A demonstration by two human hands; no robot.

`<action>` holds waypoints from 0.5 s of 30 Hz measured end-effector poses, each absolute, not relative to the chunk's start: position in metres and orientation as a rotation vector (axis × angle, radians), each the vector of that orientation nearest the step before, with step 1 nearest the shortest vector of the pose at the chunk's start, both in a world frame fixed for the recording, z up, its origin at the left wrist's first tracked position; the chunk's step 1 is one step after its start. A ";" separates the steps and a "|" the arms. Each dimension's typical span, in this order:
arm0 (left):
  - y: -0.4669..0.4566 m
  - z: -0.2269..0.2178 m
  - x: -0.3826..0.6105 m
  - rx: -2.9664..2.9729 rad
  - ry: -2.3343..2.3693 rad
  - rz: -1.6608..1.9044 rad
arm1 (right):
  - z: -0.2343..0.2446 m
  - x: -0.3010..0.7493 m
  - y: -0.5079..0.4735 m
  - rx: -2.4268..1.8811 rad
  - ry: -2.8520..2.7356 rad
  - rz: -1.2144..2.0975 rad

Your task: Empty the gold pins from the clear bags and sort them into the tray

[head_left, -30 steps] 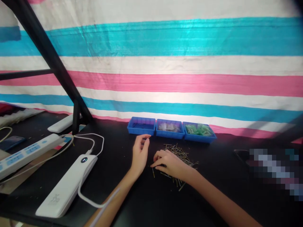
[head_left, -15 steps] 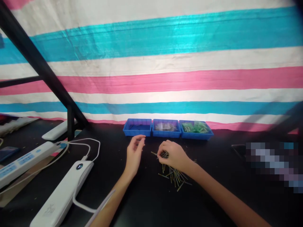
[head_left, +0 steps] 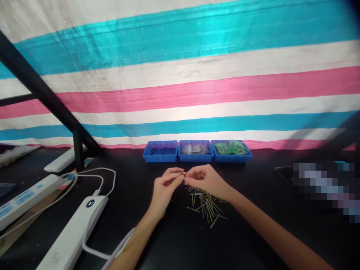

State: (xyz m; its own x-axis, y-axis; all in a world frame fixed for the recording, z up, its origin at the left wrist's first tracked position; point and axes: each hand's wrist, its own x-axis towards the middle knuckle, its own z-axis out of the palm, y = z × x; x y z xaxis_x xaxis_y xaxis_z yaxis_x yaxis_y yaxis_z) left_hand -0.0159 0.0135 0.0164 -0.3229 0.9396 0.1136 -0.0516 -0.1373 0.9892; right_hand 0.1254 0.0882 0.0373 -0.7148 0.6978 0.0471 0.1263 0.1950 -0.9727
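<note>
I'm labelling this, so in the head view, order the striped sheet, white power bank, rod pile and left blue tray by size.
1. Striped sheet
2. White power bank
Unranked: partly hidden rod pile and left blue tray look too alike.

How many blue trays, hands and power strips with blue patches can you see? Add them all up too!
Blue trays: 3 (left tray, middle tray, right tray)
Hands: 2 (left hand, right hand)
Power strip: 1
Total: 6
</note>
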 end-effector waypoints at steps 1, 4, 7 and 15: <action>0.014 0.015 -0.016 1.072 1.324 1.582 | 0.038 0.125 0.088 -0.766 -2.013 1.520; 0.015 0.011 -0.017 1.092 1.341 1.590 | 0.038 0.124 0.086 -0.749 -2.105 1.382; 0.016 0.006 -0.018 1.157 1.399 1.579 | 0.035 0.125 0.085 -0.771 -2.197 1.181; 0.015 0.013 -0.021 1.185 1.472 1.588 | 0.045 0.132 0.093 -0.771 -2.185 1.028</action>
